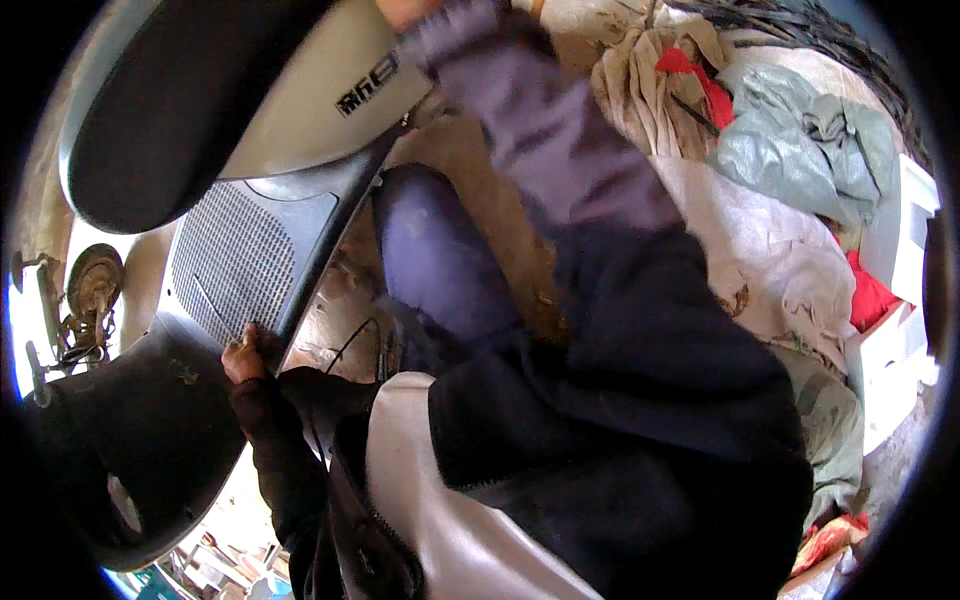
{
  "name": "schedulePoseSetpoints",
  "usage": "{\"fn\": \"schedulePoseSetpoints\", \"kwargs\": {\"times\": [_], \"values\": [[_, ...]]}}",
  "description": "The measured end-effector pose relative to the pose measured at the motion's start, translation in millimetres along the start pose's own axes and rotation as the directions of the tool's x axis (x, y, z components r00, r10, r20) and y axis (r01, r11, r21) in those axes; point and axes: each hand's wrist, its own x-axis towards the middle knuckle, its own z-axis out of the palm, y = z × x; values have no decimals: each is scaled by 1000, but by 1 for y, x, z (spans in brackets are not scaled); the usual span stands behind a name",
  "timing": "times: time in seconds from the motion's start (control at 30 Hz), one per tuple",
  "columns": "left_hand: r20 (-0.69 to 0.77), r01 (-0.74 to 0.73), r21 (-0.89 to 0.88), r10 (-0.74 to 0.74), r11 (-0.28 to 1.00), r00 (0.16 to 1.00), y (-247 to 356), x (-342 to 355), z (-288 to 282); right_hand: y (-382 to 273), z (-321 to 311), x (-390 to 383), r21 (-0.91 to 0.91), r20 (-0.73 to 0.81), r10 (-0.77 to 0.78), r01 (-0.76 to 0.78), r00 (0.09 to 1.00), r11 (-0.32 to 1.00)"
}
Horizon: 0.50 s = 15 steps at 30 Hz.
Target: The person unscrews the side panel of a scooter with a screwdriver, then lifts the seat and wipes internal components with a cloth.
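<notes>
A scooter with a black padded seat (150,100), pale side panel (285,130) with dark printed lettering and dark footboard (310,235) fills the left. My left hand (245,355) is low on the perforated mat (230,250), fingers closed on a thin metal rod (210,300) lying across it. My right hand (405,12) reaches up to the pale panel beside the seat; it is cut off at the top edge and its fingers are hidden. My bent knee (430,250) in dark blue trousers is beside the footboard.
At right lie crumpled pale sacks (750,270), a grey-green bag (800,130), red cloth (870,290), a white box (885,380) and dark strips (840,45). A round rusty metal part (95,280) is at far left, beyond the black front section (130,450).
</notes>
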Motion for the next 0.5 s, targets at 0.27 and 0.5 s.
{"fn": "schedulePoseSetpoints", "kwargs": {"times": [0.27, 0.5], "values": [[33, 82, 54, -84, 995, 996, 46, -11, -11, -54, -98, -170, -386, 394, 634, -506, 666, 771], [-91, 110, -7, -110, 994, 990, 18, -33, 0, -157, -61, -214, 31, 899, 165, -434, 406, 901]]}}
